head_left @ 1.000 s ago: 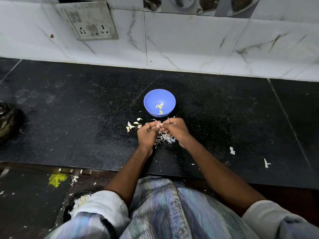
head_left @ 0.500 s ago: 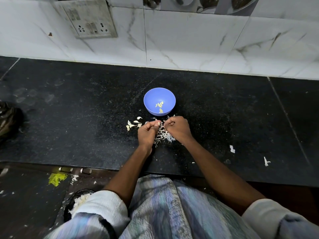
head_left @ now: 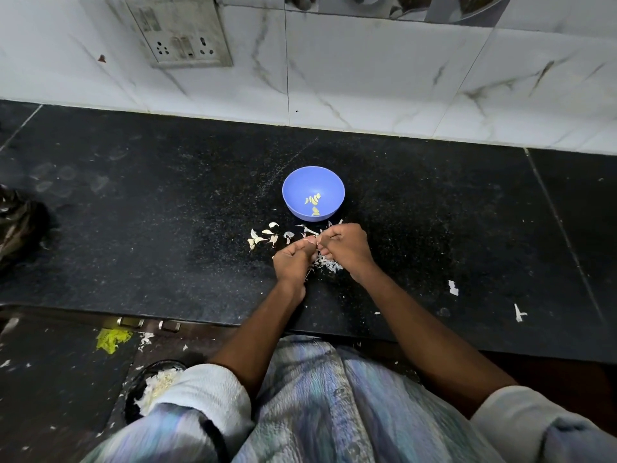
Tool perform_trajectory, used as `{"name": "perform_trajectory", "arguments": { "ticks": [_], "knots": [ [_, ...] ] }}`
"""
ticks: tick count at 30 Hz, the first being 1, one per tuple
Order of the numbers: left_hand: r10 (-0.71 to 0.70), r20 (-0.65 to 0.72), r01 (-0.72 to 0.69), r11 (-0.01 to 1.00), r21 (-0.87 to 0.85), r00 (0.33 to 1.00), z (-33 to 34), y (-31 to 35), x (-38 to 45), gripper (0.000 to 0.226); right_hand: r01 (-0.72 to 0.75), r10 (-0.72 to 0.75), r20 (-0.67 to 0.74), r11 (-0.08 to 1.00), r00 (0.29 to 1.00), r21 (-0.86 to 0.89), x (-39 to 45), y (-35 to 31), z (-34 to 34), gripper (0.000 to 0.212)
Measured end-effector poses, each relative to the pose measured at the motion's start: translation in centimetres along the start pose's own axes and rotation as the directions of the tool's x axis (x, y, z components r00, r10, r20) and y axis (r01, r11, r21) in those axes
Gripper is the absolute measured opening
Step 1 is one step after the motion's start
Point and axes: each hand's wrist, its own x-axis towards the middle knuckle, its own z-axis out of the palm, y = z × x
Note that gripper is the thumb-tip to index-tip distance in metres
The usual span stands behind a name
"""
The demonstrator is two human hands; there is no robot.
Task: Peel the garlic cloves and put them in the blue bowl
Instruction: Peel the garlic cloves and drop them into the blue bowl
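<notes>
A black speckled stone counter [head_left: 167, 212] is stretching across the view beneath a white marble-tiled wall [head_left: 384, 71], where a switch-and-socket plate [head_left: 180, 31] is sitting at upper left. A person in a pale striped garment is leaning over the counter's near edge, both forearms reaching forward. The blue bowl [head_left: 293, 188] is standing at the counter's middle, just beyond the hands, with a few peeled garlic cloves [head_left: 313, 203] lying inside it. The left hand [head_left: 293, 259] and right hand [head_left: 347, 247] are meeting fingertip to fingertip, fingers curled in, and they are pinching a small pale piece between them, too small to name with certainty. A heap of white garlic skins [head_left: 325, 262] is lying under and between the hands, and unpeeled cloves [head_left: 263, 237] are lying just left of them. 2 stray white scraps [head_left: 452, 287] are resting well to the right.
</notes>
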Motion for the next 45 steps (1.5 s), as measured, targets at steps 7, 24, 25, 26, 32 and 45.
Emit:
{"name": "perform_trajectory", "arguments": {
  "ticks": [7,24,25,26,32,45],
  "knots": [
    [0.038,-0.023,-0.037,0.999,0.013,0.999,-0.5,0.2,0.2,0.01,-0.06,0.057,0.082,0.998,0.995,0.03,-0.4,-0.1,-0.2,0.008],
    [0.094,-0.088,-0.087,0.993,0.085,0.992,-0.8,1.0,0.3,0.003,0.145,-0.13,0.076,0.955,0.989,-0.258,0.0,-0.4,0.8,0.015],
    [0.096,-0.099,-0.087,0.992,0.086,0.99,-0.8,0.9,0.4,0.004,0.152,-0.137,0.074,0.95,0.988,-0.274,0.0,-0.5,0.9,0.015],
    [0.099,-0.107,-0.089,0.992,0.087,0.989,-0.8,0.9,0.3,0.006,0.159,-0.143,0.076,0.946,0.987,-0.283,0.0,-0.5,1.0,0.015],
    [0.072,-0.108,-0.068,0.997,0.044,0.991,-0.9,1.1,0.0,0.007,0.189,-0.172,0.081,0.929,0.982,-0.32,-0.2,-0.8,1.1,0.018],
    [0.055,-0.062,-0.057,0.998,-0.035,0.997,-0.9,1.7,0.1,0.011,0.157,-0.142,0.104,0.974,0.984,-0.162,0.1,-0.8,0.7,0.02]
  ]
}}
